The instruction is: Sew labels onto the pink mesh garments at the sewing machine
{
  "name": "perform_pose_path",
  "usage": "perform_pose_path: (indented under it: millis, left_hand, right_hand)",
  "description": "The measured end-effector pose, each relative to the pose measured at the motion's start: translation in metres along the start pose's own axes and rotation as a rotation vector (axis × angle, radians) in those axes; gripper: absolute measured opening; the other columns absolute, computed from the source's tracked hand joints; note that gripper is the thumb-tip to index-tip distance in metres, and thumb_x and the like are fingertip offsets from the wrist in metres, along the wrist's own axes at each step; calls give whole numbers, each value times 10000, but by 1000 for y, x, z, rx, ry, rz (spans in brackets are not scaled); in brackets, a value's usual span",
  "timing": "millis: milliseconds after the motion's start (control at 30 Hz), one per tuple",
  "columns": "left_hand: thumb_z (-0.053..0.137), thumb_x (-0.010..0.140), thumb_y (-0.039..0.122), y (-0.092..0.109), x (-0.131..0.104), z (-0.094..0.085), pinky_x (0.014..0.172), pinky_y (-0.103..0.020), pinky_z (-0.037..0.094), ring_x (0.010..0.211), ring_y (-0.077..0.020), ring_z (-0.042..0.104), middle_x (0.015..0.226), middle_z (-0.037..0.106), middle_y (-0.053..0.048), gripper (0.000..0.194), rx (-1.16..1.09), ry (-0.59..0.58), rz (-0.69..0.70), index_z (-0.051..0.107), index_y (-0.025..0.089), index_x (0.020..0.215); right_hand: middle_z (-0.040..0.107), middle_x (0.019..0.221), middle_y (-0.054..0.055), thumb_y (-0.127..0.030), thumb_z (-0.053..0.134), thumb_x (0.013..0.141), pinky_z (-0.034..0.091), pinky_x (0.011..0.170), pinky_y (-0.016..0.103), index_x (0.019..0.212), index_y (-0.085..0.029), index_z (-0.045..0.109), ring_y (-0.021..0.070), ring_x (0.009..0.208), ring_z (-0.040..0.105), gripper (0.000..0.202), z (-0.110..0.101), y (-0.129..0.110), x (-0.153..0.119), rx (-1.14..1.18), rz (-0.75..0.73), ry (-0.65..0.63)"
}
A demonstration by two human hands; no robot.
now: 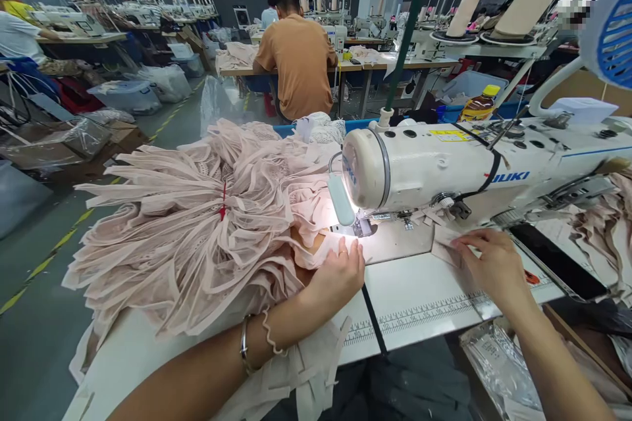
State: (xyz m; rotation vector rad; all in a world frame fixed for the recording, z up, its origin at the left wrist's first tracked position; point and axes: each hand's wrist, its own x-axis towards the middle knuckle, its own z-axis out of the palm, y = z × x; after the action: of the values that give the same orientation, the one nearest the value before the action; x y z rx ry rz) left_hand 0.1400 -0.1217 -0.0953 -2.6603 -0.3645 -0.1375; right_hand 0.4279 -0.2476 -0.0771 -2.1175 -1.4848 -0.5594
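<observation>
My left hand (336,274) lies beside the lit needle area of a white JUKI sewing machine (417,171), its bent fingers closed on the edge of a pale pink fabric piece (316,251). Part of what those fingers grip is hidden beneath them. To the right of the needle, my right hand (498,271) pinches a small pale fabric strip (444,248) between thumb and fingers, at the edge of the metal machine bed. A large bundle of pink sheer fabric pieces (172,230), gathered with a red tie (223,200), spreads left of the machine.
A black phone (557,260) lies right of my right hand, with more pink fabric (600,230) beyond. Pale strips (306,368) hang over the table's front edge. A bottle (478,105) and thread cones (469,5) stand behind the machine. A co-worker (299,59) sits ahead.
</observation>
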Motion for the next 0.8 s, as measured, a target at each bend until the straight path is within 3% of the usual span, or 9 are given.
perform_pose_path:
  millis: [67,133,200,267,333,433,600,700,800]
  left_hand:
    - [423,931,-19,-8,0,-1,890,-424,570,1227,-326,604,1339,588,-252,433,-24,-19,-12,533,-10,1351]
    - [416,942,-8,-10,0,1,986,-423,524,1243,-301,593,1347,582,-251,421,-43,-16,7,531,-23,1346]
    - [429,940,7,-8,-1,5,1022,-412,497,1236,-296,598,1341,588,-247,408,-48,6,9,540,-29,1331]
    - [443,935,18,-4,-1,9,1022,-405,492,1231,-296,601,1333,597,-237,400,-52,37,-14,547,-21,1319]
    - [450,929,16,-2,-1,11,1013,-395,492,1216,-284,610,1328,606,-224,391,-63,65,-35,556,-8,1304]
    - [453,915,5,-2,-1,11,991,-372,503,1183,-260,629,1306,623,-214,375,-77,85,-50,576,2,1269]
    - [423,912,2,2,-1,9,1062,-380,471,1221,-248,611,1315,616,-227,408,-27,88,-34,555,-17,1298]
    - [415,901,-12,4,-1,10,1087,-376,456,1193,-240,629,1296,628,-225,413,21,109,-37,566,-27,1284]
    - [423,897,-16,4,-1,11,1095,-379,451,1182,-235,635,1294,629,-222,407,14,103,-39,575,-16,1274]
  right_hand:
    - [657,686,80,-471,484,936,448,718,375,783,-197,735,235,715,618,402,-3,-12,0,23,76,137]
    - [667,691,51,-474,471,951,455,670,338,873,-204,718,211,682,623,374,-2,-31,0,192,169,120]
    - [694,747,31,-481,431,965,475,639,307,878,-226,681,194,693,642,368,6,-49,4,430,156,-109]
    - [710,813,35,-485,440,948,492,644,312,846,-236,652,204,741,652,342,20,-64,12,506,57,-345]
    - [711,885,65,-437,469,923,501,713,357,871,-236,654,245,855,645,278,37,-75,20,385,-64,-409]
    - [691,960,110,-336,461,917,458,871,456,1003,-221,663,310,1037,583,248,54,-85,25,135,-238,-316]
    - [623,868,79,-205,502,863,426,676,325,870,-186,575,216,756,553,75,53,-104,14,23,-468,-342]
    - [575,794,55,-40,434,805,383,645,297,800,-197,524,192,708,520,181,49,-111,12,-67,-526,-306]
    - [557,763,38,-4,428,771,353,623,288,788,-209,492,185,696,514,216,47,-112,19,-97,-541,-375]
